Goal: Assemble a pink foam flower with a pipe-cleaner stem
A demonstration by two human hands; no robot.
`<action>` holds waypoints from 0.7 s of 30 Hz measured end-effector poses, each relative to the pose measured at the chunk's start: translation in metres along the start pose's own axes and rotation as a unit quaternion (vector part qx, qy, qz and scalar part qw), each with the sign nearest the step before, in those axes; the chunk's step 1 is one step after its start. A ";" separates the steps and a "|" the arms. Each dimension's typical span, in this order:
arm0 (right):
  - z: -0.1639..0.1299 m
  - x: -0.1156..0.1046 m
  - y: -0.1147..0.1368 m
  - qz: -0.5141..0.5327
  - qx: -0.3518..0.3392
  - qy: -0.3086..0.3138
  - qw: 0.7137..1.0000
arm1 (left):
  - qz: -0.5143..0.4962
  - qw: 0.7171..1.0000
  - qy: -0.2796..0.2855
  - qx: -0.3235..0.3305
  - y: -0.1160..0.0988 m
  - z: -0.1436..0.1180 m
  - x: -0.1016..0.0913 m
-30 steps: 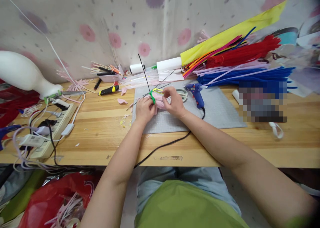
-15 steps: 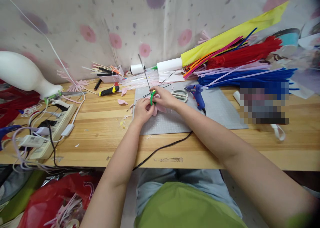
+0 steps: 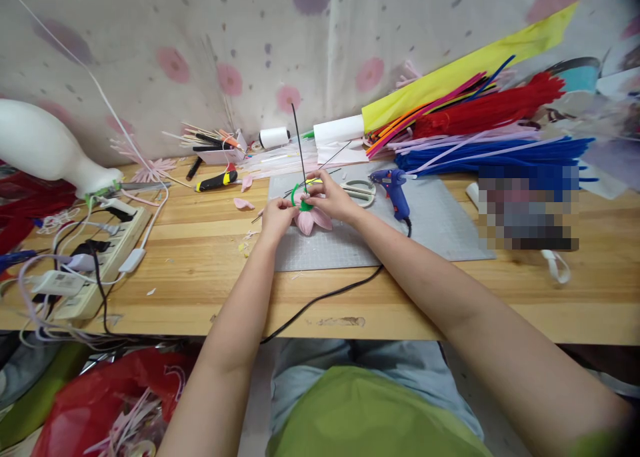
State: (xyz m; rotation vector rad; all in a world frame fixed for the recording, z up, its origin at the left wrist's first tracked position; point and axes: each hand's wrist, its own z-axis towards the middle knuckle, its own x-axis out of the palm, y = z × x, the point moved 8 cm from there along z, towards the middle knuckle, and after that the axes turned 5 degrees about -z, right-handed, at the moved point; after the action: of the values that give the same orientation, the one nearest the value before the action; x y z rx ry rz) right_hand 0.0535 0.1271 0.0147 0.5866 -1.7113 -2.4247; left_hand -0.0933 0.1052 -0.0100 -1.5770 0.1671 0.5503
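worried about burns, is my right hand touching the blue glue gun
Apart. The head view shows the right hand at the pink flower, with grey mat visible between it and the glue gun.

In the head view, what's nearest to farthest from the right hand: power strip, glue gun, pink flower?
1. Pink flower: at the right hand.
2. Glue gun: right, on the gray mat.
3. Power strip: far left, on the table.
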 end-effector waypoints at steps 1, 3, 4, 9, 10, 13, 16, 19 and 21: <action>0.000 0.001 -0.001 0.012 0.002 0.004 1.000 | 0.001 1.000 -0.005 -0.009 0.000 0.001 0.000; -0.001 0.003 -0.003 0.028 0.004 0.018 0.999 | 0.021 1.000 -0.016 -0.007 -0.004 0.003 -0.001; -0.002 0.005 -0.004 0.030 0.000 0.026 0.999 | 0.037 0.999 -0.015 0.002 -0.008 0.003 0.000; -0.004 0.008 -0.005 -0.019 -0.032 0.018 0.999 | 0.108 0.992 -0.026 0.062 -0.025 -0.002 0.003; -0.004 0.008 -0.005 -0.032 -0.037 0.011 0.999 | 0.105 0.991 -0.037 0.070 -0.026 -0.003 0.002; -0.007 0.008 0.000 -0.064 -0.053 -0.010 0.997 | 0.051 0.993 -0.038 0.094 -0.030 -0.008 -0.005; -0.008 0.009 0.004 -0.087 -0.062 -0.016 0.994 | -0.044 0.986 0.091 0.130 -0.041 -0.018 -0.002; -0.008 0.010 0.004 -0.105 -0.062 -0.015 0.992 | -0.104 0.965 0.210 0.119 -0.047 -0.033 0.001; -0.008 0.009 0.003 -0.110 -0.061 -0.015 0.992 | -0.111 0.959 0.232 0.115 -0.048 -0.038 -0.001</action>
State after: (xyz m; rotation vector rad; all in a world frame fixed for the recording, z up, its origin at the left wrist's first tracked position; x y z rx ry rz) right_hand 0.0483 0.1161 0.0126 0.7614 -1.5692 -2.6778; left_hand -0.0642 0.0725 0.0334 -1.4493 0.3879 -0.0246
